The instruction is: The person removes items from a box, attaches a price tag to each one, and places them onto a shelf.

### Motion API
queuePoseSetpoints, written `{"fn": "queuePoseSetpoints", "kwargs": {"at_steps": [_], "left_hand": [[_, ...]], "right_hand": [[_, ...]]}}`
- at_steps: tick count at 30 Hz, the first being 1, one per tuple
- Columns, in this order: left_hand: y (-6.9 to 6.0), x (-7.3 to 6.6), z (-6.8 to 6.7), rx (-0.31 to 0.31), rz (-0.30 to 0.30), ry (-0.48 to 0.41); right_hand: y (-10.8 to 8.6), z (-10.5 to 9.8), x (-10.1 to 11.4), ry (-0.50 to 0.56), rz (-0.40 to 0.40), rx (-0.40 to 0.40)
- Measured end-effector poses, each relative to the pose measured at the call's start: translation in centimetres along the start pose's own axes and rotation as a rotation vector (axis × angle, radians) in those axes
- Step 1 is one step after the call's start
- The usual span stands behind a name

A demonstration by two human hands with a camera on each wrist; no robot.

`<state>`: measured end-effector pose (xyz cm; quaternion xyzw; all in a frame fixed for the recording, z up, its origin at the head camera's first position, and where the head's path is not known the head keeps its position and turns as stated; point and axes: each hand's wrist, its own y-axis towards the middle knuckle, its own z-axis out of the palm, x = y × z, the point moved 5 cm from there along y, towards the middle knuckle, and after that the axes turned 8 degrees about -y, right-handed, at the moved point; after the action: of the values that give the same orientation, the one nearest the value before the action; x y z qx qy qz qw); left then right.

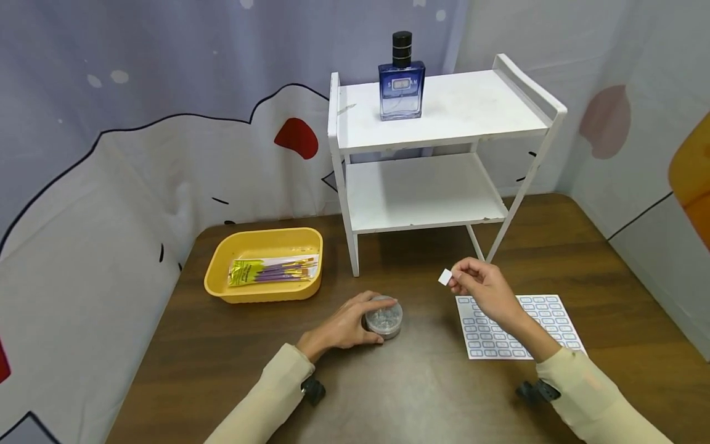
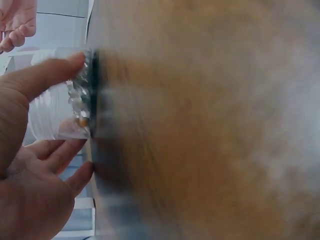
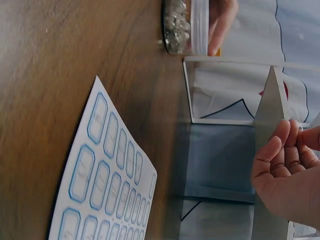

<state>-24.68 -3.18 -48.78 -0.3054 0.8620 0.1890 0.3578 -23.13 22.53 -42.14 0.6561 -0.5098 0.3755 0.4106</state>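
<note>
The left hand [image 1: 342, 322] is gripping a clear jar [image 1: 384, 320] near the middle of the table [image 1: 410, 394], fingers curling around its far side, thumb pressing its near side; the jar is standing upright, its axis running vertically. To the right, the right hand [image 1: 488, 293] is pinching a small white label [image 1: 445, 277] between thumb and fingers, which are covering one end, so its long axis cannot be told; it is jutting left, above the table, near the far left corner of a label sheet [image 1: 488, 339] lying flat
</note>
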Motion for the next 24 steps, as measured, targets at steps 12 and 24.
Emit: {"fn": "queuePoseSetpoints", "kwargs": {"at_steps": [12,24], "left_hand": [[1.4,-1.2,-1.1,-0.076,-0.029,-0.564],[3.1,-3.9,-3.0,-0.113,0.010,-0.739]], "right_hand": [[-1.0,1.9,2.2,-0.063,-0.084,-0.009],[-2.0,3.2,5.1,-0.235,-0.440,-0.231]]}}
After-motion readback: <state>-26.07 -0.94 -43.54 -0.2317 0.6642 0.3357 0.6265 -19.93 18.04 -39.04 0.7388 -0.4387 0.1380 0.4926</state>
